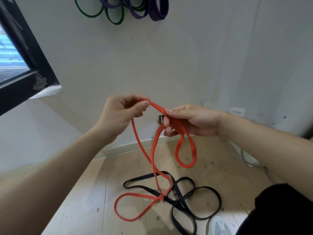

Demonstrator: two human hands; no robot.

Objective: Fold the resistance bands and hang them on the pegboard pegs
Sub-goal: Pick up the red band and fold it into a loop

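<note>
I hold a long red resistance band (153,160) in front of the wall. My left hand (122,114) pinches one stretch of it between thumb and fingers. My right hand (189,120) grips a gathered bunch of its loops, and one short loop hangs below that hand. The rest of the red band trails down to the wooden floor and ends in a loop there. Black bands (189,197) lie tangled on the floor under it. Green bands (115,17) and purple bands (152,12) hang on the wall at the top edge; their pegs are out of view.
A dark-framed window (22,53) with a white sill is at the left. A wall socket (237,112) and a grey cable (249,160) are at the right. My grey shoe (218,224) and dark trouser leg (284,211) are at the bottom right.
</note>
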